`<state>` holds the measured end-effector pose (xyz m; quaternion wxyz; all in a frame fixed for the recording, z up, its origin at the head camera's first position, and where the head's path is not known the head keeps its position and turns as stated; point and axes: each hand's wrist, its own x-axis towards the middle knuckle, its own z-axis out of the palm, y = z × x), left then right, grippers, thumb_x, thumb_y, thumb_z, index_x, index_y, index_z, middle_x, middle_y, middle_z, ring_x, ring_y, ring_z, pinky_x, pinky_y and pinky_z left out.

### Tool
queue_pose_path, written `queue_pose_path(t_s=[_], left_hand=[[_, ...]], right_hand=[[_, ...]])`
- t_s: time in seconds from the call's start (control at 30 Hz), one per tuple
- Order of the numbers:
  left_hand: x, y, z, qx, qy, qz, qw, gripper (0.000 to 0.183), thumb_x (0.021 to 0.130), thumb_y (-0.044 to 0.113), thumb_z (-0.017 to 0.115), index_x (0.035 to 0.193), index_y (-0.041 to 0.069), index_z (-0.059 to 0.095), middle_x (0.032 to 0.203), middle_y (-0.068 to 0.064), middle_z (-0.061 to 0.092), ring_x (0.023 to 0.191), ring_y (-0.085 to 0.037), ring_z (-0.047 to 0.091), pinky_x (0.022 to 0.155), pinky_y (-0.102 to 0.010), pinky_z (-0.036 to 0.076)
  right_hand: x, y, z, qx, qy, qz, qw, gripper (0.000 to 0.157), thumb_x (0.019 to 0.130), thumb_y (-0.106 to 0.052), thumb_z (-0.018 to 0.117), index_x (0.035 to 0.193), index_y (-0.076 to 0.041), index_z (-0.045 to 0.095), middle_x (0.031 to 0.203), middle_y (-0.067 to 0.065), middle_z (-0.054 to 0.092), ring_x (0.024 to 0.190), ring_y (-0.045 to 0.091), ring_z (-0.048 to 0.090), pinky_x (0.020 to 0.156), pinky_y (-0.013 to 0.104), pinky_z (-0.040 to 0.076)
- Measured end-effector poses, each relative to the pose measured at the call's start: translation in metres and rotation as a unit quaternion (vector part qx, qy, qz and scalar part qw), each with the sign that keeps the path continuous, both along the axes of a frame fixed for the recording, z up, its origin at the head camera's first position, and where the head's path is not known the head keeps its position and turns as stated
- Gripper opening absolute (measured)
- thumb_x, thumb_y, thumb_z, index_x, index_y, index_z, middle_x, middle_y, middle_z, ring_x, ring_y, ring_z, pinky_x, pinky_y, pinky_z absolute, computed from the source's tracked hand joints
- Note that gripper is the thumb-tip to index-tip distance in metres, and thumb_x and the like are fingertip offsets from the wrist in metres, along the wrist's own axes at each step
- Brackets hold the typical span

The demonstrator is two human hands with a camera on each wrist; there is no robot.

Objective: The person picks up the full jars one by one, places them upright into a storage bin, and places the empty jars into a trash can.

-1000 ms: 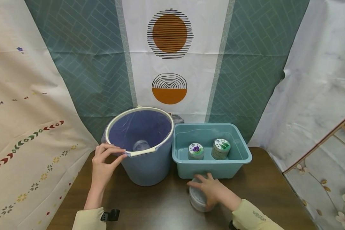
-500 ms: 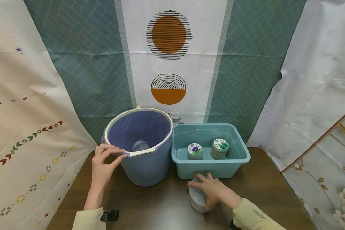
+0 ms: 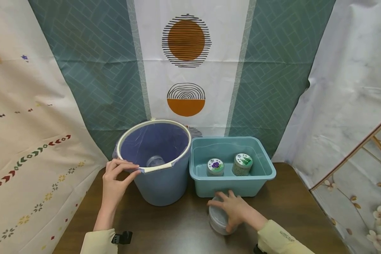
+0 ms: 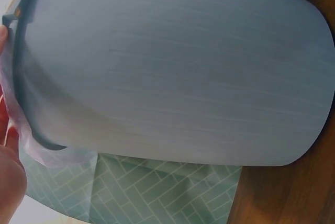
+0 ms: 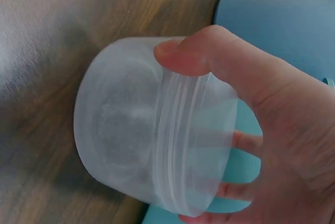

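Observation:
At the left of the head view stands a blue trash can (image 3: 158, 192), with an ivory rim ring and a clear liner bag over its edge. My left hand (image 3: 114, 181) pinches its front left rim between thumb and fingers. A clear plastic item (image 3: 155, 161) lies at the bottom of the can. On the table, a translucent plastic jar (image 5: 125, 114) stands in my right hand's (image 3: 233, 211) grip. The right wrist view shows the thumb on the jar's near side and several fingers spread round the other. The lid appears to be on the jar, which looks frosted.
Right of the trash can stands a teal plastic bin (image 3: 233, 179). Inside are a small jar with a purple flower lid (image 3: 215, 165) and another jar with a green tree lid (image 3: 243, 160). Patterned cloths (image 3: 114, 63) hang behind the brown table (image 3: 165, 229).

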<state>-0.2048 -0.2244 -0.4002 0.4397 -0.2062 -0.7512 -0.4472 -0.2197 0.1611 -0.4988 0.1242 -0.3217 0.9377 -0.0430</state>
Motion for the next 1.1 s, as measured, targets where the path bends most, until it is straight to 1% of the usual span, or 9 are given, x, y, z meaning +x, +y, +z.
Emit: queue_pose_path(t_s=[0.1,0.23,0.3,0.4,0.6,0.73,0.87,0.97,1.1], left_hand=[[0.000,0.000,0.000,0.000,0.000,0.002,1.0000,0.033,0.056,-0.021,0.081,0.084,-0.004,0.075,0.089,-0.018,0.060,0.099,-0.006,0.047,0.097,-0.018,0.032],[0.000,-0.001,-0.001,0.000,0.000,0.003,1.0000,0.033,0.056,-0.021,0.081,0.083,-0.005,0.075,0.089,-0.018,0.060,0.099,-0.005,0.047,0.097,-0.018,0.032],[0.000,-0.001,-0.001,0.000,0.000,0.003,1.0000,0.033,0.056,-0.021,0.081,0.084,-0.005,0.075,0.089,-0.018,0.060,0.099,-0.005,0.048,0.097,-0.018,0.032],[0.000,-0.001,-0.001,0.000,0.000,0.002,1.0000,0.033,0.056,-0.021,0.081,0.084,-0.004,0.075,0.089,-0.018,0.060,0.099,-0.006,0.048,0.098,-0.019,0.031],[-0.001,-0.001,-0.002,0.000,0.003,0.000,1.0000,0.033,0.056,-0.021,0.081,0.083,-0.004,0.075,0.089,-0.019,0.060,0.099,-0.007,0.048,0.098,-0.019,0.032],[-0.002,-0.001,-0.001,-0.001,0.003,0.001,1.0000,0.032,0.056,-0.021,0.081,0.083,-0.004,0.075,0.089,-0.018,0.060,0.099,-0.006,0.048,0.098,-0.018,0.032],[0.000,-0.001,0.000,0.001,0.004,0.002,1.0000,0.032,0.056,-0.021,0.081,0.083,-0.005,0.075,0.088,-0.018,0.060,0.098,-0.005,0.048,0.099,-0.018,0.032],[0.000,-0.001,0.000,0.002,0.002,0.000,1.0000,0.032,0.056,-0.021,0.081,0.083,-0.005,0.074,0.089,-0.018,0.060,0.098,-0.004,0.048,0.102,-0.018,0.032],[-0.006,-0.004,-0.007,-0.001,0.001,0.001,1.0000,0.033,0.055,-0.021,0.081,0.083,-0.004,0.075,0.090,-0.018,0.060,0.100,-0.004,0.048,0.102,-0.018,0.032]], right_hand=[[-0.001,0.001,0.000,0.000,0.003,0.001,1.000,0.100,0.053,-0.039,0.096,0.140,-0.040,0.048,0.148,0.008,0.043,0.120,0.042,0.048,0.073,0.056,0.052],[0.001,0.002,0.005,0.017,0.008,0.019,1.000,0.098,0.053,-0.043,0.096,0.139,-0.042,0.048,0.148,0.007,0.045,0.118,0.042,0.051,0.063,0.046,0.053],[0.003,0.001,0.012,0.025,0.011,0.032,0.999,0.098,0.054,-0.044,0.095,0.139,-0.043,0.048,0.148,0.007,0.045,0.116,0.040,0.052,0.062,0.044,0.053],[0.005,0.000,0.030,0.031,0.014,0.053,0.998,0.099,0.054,-0.048,0.095,0.140,-0.044,0.047,0.147,0.006,0.046,0.113,0.036,0.053,0.063,0.041,0.052],[0.005,-0.011,0.083,0.039,-0.005,0.083,0.996,0.100,0.055,-0.055,0.093,0.142,-0.048,0.044,0.148,0.002,0.045,0.113,0.030,0.051,0.071,0.040,0.052],[-0.001,-0.021,0.124,0.039,-0.013,0.114,0.993,0.098,0.058,-0.056,0.090,0.143,-0.047,0.043,0.149,0.001,0.044,0.117,0.031,0.052,0.077,0.040,0.053],[-0.013,-0.035,0.171,0.056,-0.017,0.143,0.988,0.099,0.062,-0.057,0.088,0.147,-0.048,0.038,0.153,0.000,0.040,0.126,0.033,0.050,0.081,0.042,0.053],[-0.023,-0.046,0.206,0.074,-0.022,0.152,0.985,0.099,0.065,-0.057,0.086,0.148,-0.048,0.035,0.156,0.000,0.036,0.126,0.031,0.049,0.085,0.043,0.052],[-0.037,-0.060,0.245,0.085,-0.037,0.158,0.983,0.098,0.067,-0.054,0.086,0.149,-0.047,0.035,0.158,0.001,0.032,0.129,0.028,0.045,0.095,0.047,0.049]])
